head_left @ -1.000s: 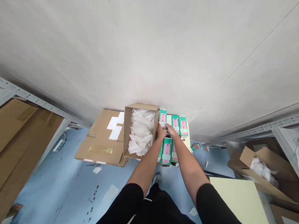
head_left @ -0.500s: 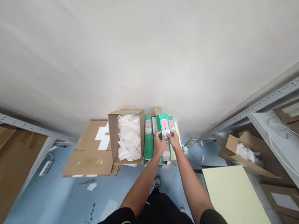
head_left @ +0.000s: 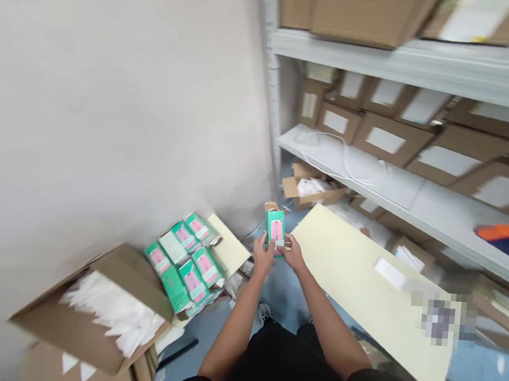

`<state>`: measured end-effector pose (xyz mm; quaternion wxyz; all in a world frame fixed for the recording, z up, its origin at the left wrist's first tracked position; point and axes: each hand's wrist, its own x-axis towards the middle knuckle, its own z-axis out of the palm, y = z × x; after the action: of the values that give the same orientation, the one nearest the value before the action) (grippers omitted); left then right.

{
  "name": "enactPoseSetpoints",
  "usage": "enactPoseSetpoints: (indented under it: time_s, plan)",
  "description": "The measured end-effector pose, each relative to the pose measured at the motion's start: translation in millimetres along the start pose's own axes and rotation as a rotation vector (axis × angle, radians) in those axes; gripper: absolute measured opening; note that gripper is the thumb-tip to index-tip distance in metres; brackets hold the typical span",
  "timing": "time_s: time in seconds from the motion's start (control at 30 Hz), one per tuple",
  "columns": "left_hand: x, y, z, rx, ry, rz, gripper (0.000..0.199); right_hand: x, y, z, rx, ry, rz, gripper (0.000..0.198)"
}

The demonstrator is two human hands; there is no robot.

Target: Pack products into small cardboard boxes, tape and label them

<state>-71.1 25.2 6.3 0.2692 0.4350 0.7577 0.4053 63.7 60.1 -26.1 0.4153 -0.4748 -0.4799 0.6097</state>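
A green box with a pink panel (head_left: 276, 224) is held upright between my two hands, its brown cardboard flap raised at the top. My left hand (head_left: 263, 254) grips its lower left side, fingers closed on it. On the lower right side, my right hand (head_left: 291, 253) is closed on the same box, the thumb over its front. To the left, several similar green boxes (head_left: 175, 290) lie packed side by side on a pale yellow surface (head_left: 234, 253). What is inside the held box cannot be seen.
A large open carton (head_left: 107, 325) with white packing material (head_left: 110, 308) stands at lower left. To the right is a pale yellow tabletop (head_left: 362, 281). Behind it, a grey shelf rack (head_left: 357, 175) carries several cardboard boxes (head_left: 386, 136). A blurred patch covers part of the tabletop.
My view has turned right, bringing the shelves and table into view. The green box, in both hands, has moved away from the other green boxes toward the yellow tabletop.
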Motion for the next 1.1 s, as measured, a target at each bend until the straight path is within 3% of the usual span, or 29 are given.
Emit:
enactPoseSetpoints:
  time_s: [0.13,0.27,0.37,0.47,0.53,0.63,0.77,0.83,0.97,1.1]
  plan:
    - [-21,44,84,0.061,-0.225,0.038,0.046,-30,6,-96,0.043,0.211,0.017,0.055]
    - [-49,76,161,0.088,-0.428,0.037,0.047,-62,14,-183,0.078,0.336,0.044,0.050]
    - [-69,95,208,0.056,-0.517,0.075,0.051,-86,24,-232,0.125,0.412,0.055,0.049]
    - [-86,110,238,0.027,-0.620,0.104,0.074,-106,36,-264,0.144,0.482,0.043,0.047]
    - [-92,113,249,0.060,-0.668,0.162,0.084,-112,43,-275,0.151,0.520,0.022,0.040]
    - [-94,107,257,0.117,-0.718,0.258,0.083,-111,53,-281,0.155,0.569,0.013,0.034]
    - [-83,90,259,0.134,-0.865,0.223,0.081,-100,63,-274,0.110,0.605,0.071,0.053]
    - [-72,84,257,0.122,-0.878,0.245,0.081,-94,65,-266,0.064,0.604,0.110,0.064]
    - [-46,84,249,0.071,-0.920,0.378,0.065,-84,61,-246,-0.033,0.636,0.143,0.062]
    - [-18,88,245,0.051,-1.028,0.389,0.038,-76,57,-231,-0.112,0.695,0.179,0.067]
